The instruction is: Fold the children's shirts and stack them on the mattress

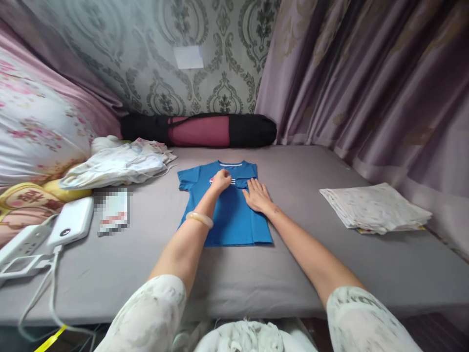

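Note:
A blue short-sleeved T-shirt (pixel 230 220) lies front up on the grey sheet, its neckline toward the wall. The shirt's right edge is folded inward, and that sleeve (pixel 242 183) lies across the chest. My right hand (pixel 258 195) rests flat on the folded edge, fingers spread. Over the chest print sits my left hand (pixel 221 181), its fingers curled together; whether fabric is between them is hidden. The left sleeve (pixel 189 177) of the shirt sticks out flat to the side.
Folded pale cloths (pixel 377 208) are stacked at right. A black and maroon long bag (pixel 200 131) lies along the wall. At left are crumpled light clothes (pixel 120 164), a white power bank (pixel 71 222), a power strip (pixel 27 242) with cables, and a blurred-out item (pixel 113 211).

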A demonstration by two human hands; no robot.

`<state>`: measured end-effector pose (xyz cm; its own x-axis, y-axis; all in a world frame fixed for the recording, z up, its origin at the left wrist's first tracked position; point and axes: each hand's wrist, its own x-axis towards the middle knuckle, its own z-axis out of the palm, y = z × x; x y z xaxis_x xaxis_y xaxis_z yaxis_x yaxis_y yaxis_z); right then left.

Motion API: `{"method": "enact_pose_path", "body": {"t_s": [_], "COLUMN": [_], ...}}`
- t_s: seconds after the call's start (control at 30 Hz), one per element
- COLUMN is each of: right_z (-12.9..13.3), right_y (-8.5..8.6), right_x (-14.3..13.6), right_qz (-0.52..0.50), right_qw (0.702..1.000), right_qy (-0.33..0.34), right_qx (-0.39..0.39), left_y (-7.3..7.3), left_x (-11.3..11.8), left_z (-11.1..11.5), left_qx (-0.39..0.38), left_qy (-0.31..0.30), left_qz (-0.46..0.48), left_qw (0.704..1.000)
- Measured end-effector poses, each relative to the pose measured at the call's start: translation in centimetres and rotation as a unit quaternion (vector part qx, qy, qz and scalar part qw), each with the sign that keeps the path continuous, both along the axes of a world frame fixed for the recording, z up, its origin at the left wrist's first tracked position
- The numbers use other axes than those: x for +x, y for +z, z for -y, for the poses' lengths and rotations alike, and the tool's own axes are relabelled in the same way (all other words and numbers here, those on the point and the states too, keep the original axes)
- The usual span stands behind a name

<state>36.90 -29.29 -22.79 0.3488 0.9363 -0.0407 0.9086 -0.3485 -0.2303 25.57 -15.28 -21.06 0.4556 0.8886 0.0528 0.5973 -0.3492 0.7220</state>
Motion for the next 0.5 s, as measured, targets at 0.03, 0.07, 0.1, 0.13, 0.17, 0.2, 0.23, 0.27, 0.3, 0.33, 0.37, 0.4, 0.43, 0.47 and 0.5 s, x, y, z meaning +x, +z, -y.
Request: {"method": "enact_pose_path", "body": {"t_s": [0.03,0.07,0.1,0.13,0.17,0.2,0.23,0.27,0.3,0.33,0.37,0.4,0.43,0.47,0.5], "right_z": [0.4,1.1,2.0,3.0,4.2,5.4,6.5,7.4,8.2,8.7,9.0,9.1,9.1,9.1,8.9], "right_y": [0.3,0.6,0.9,1.2,1.4,1.4,1.4,1.3,1.2,1.0,0.8,0.7,0.7,0.7,0.8], "right_x": [-0.2,-0.5,-0.8,-1.1,-1.5,-2.0,-2.3,-2.7,-3.0,-3.3,-3.5,-3.6,-3.7,-3.7,-3.7], "right_qz": [-0.002,-0.004,-0.005,-0.012,-0.022,-0.036,-0.045,-0.051,-0.054,-0.054,-0.052,-0.049,-0.045,-0.041,-0.035], "right_qw": [1.000,1.000,1.000,0.999,0.998,0.996,0.994,0.993,0.992,0.991,0.991,0.991,0.991,0.991,0.992], "right_qy": [0.003,0.009,0.018,0.037,0.056,0.079,0.097,0.109,0.117,0.121,0.122,0.122,0.121,0.120,0.119], "right_qx": [0.000,0.001,0.006,0.008,0.008,0.004,-0.001,-0.006,-0.013,-0.019,-0.024,-0.028,-0.030,-0.034,-0.038], "left_y": [0.2,0.4,0.5,0.5,0.4,0.3,0.1,0.0,-0.1,-0.2,-0.2,-0.2,0.0,0.1,0.4], "left_x": [-0.6,-1.4,-2.3,-3.5,-4.7,-6.0,-7.3,-8.5,-9.7,-10.8,-11.8,-12.7,-13.5,-14.3,-15.1], "left_z": [0.5,0.9,1.3,1.7,2.1,2.4,2.7,3.0,3.3,3.7,4.0,4.3,4.6,5.0,5.4], "left_qx": [0.014,0.032,0.054,0.075,0.090,0.098,0.104,0.108,0.112,0.115,0.116,0.115,0.113,0.110,0.105], "left_qy": [-0.015,-0.036,-0.062,-0.090,-0.115,-0.134,-0.147,-0.156,-0.161,-0.166,-0.168,-0.168,-0.167,-0.162,-0.154], "left_qz": [-0.012,-0.029,-0.050,-0.070,-0.086,-0.101,-0.112,-0.118,-0.120,-0.118,-0.113,-0.106,-0.100,-0.094,-0.092], "left_qw": [1.000,0.998,0.995,0.991,0.986,0.981,0.977,0.975,0.973,0.972,0.972,0.973,0.974,0.976,0.978]}}
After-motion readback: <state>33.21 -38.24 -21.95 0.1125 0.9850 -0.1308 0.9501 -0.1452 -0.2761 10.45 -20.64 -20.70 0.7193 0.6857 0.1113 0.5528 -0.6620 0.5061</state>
